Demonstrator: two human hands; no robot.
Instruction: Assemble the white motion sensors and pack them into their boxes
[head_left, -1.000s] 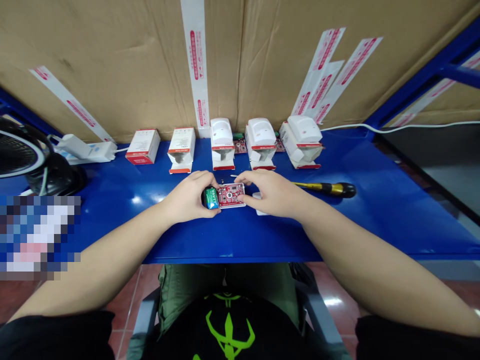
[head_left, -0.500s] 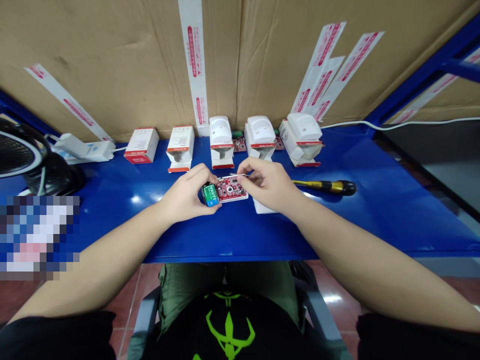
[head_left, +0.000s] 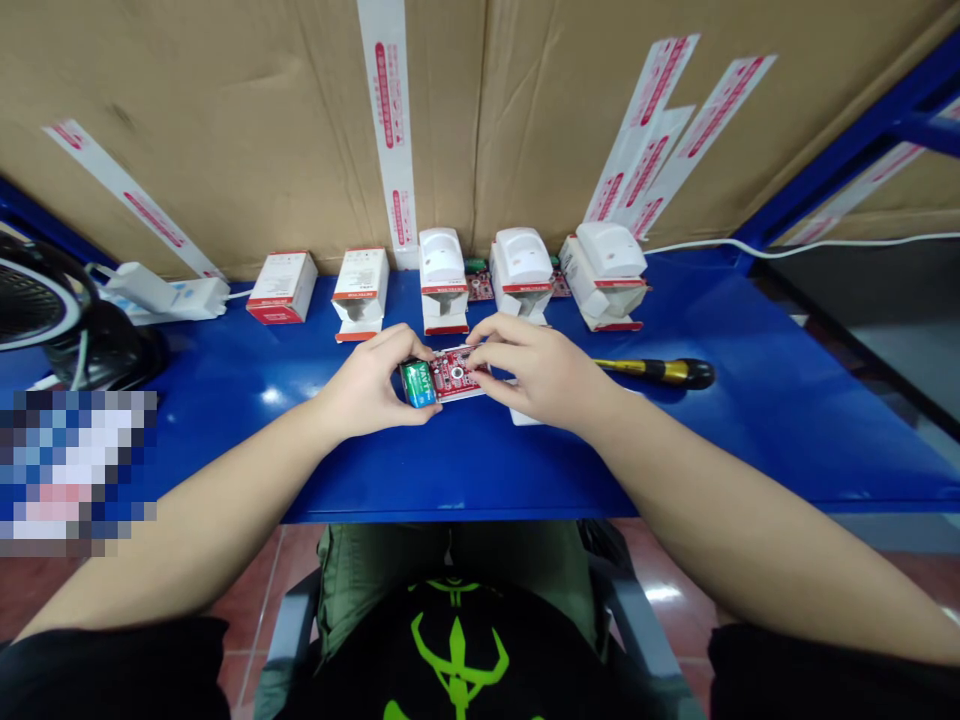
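Note:
Between my hands is a red circuit board [head_left: 455, 371] with a pale edge and a round part at its middle. A green and blue block battery [head_left: 419, 384] marked VAVTT sits at its left end. My left hand [head_left: 384, 378] is closed around that end, with the thumb below and the fingers above. My right hand [head_left: 529, 367] is closed on the board's right end, its bent fingertips covering part of it. Under the right hand, a white plastic cover [head_left: 525, 417] lies on the table, partly hidden. Right of that hand is a screwdriver [head_left: 667, 372] with a yellow and black handle.
Along the back of the blue table [head_left: 420, 480] stand two small boxes [head_left: 283, 285] and several white detector housings [head_left: 442, 256] resting on opened boxes. More red boards [head_left: 480, 287] lie between them. At the left are a black fan [head_left: 97, 340] and a power strip [head_left: 180, 300].
My right fingers have moved from the board's upper edge onto its right end, and the thin white piece they held no longer shows. The left hand keeps its grip.

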